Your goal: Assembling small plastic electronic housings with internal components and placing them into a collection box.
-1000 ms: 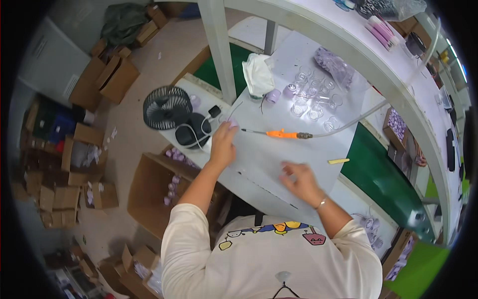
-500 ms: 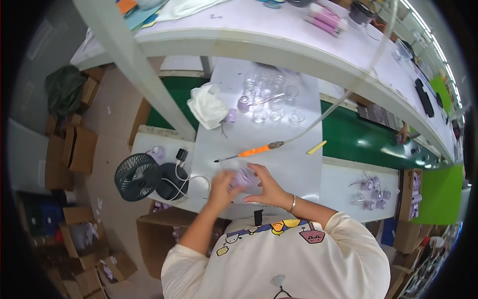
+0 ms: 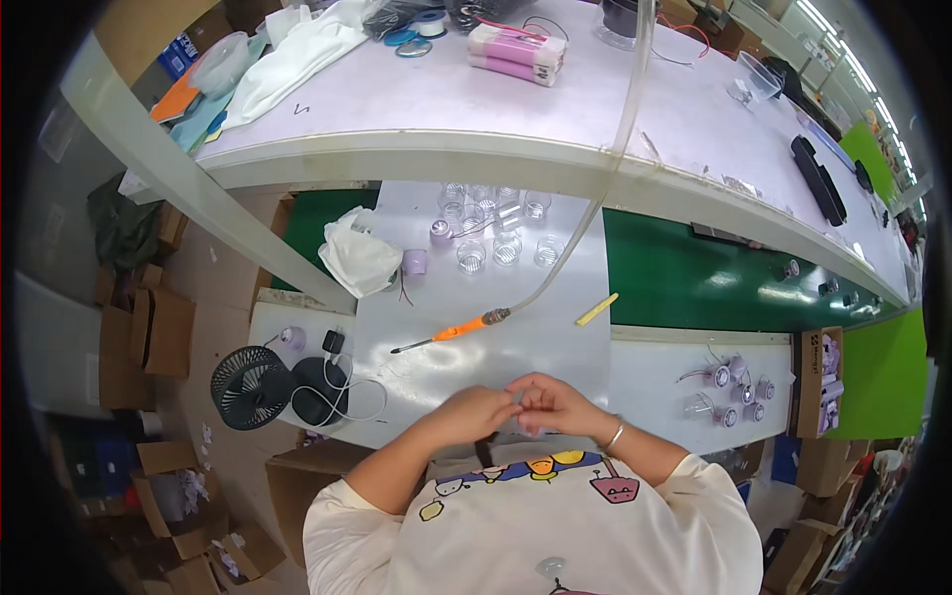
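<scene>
Close in front of my body, my left hand (image 3: 470, 414) and my right hand (image 3: 560, 407) meet at the fingertips. Both have their fingers closed around a small pale, partly see-through piece (image 3: 518, 398), mostly covered by the fingers, so its kind cannot be made out. Beyond them on the grey table lies an orange-handled electric screwdriver (image 3: 460, 329), its bit pointing left and its cable rising to the right. Farther back stand several clear round cups (image 3: 507, 248), a pale purple cylindrical part (image 3: 415, 262) with wires, and a crumpled white bag (image 3: 359, 253).
A black fan (image 3: 252, 387) and a white cable (image 3: 369, 416) sit at the left. A yellow marker-like stick (image 3: 597, 308) lies right of the screwdriver. Several purple parts (image 3: 734, 387) stand on the right-hand surface. A shelf edge (image 3: 416, 154) crosses above the table.
My hands have drawn closer to my body and together at the fingertips. The pale purple see-through piece between them is now mostly hidden. The view has shifted, showing more of the upper shelf.
</scene>
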`<state>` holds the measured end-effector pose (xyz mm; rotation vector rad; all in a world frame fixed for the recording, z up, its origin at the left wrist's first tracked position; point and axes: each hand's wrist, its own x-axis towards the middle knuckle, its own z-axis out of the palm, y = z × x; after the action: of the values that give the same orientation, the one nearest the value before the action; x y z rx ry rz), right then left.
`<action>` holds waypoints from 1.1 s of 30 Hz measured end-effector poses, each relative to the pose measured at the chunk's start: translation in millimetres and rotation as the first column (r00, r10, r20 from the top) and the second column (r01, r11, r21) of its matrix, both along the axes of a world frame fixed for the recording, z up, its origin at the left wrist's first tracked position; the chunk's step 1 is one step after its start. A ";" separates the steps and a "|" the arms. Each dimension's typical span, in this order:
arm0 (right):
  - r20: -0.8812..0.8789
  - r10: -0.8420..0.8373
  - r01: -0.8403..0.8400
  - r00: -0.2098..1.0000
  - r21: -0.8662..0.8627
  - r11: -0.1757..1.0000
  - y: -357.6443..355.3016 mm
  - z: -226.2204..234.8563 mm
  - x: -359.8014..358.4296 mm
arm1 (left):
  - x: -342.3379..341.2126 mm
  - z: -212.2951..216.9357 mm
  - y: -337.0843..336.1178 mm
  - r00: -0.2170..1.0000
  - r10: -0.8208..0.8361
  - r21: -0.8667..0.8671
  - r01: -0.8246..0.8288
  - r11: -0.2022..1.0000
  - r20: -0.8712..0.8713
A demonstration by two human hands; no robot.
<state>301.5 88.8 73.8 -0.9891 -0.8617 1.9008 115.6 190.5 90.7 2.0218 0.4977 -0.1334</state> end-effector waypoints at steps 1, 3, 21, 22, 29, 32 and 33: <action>0.119 -0.173 0.157 0.978 0.135 0.978 1.5 -0.9 -7.4 | 6.0 6.8 7.2 1.000 0.022 0.039 -0.021 0.999 -0.017; 0.363 -0.279 0.140 0.889 0.365 0.920 9.7 0.0 -3.5 | 14.5 4.5 31.3 0.999 0.018 -0.100 -0.015 0.995 0.032; 0.531 -0.377 0.316 0.759 0.205 0.926 30.2 -7.4 56.8 | 39.2 -120.3 146.9 0.476 0.662 0.058 -0.834 0.549 0.579; 0.491 -0.313 0.271 0.813 0.157 0.950 28.9 13.9 52.0 | 29.5 -95.4 136.7 0.441 0.600 0.078 -0.842 0.533 0.668; 0.490 -0.431 0.194 0.758 0.461 0.866 41.8 87.7 -2.1 | 0.0 27.2 31.7 0.476 0.407 -0.105 -0.542 0.834 0.780; 0.458 -0.417 0.190 0.785 0.462 0.866 39.0 83.0 -18.4 | -8.7 40.1 10.0 0.569 0.365 0.005 -0.544 0.839 0.737; 0.382 -0.377 0.209 0.843 0.414 0.886 36.4 81.5 -22.4 | -11.6 41.5 4.7 0.577 0.349 0.019 -0.536 0.844 0.739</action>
<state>279.1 125.1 155.3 -1.2734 -1.1938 1.2000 104.0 195.2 132.3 1.9093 0.5100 1.0596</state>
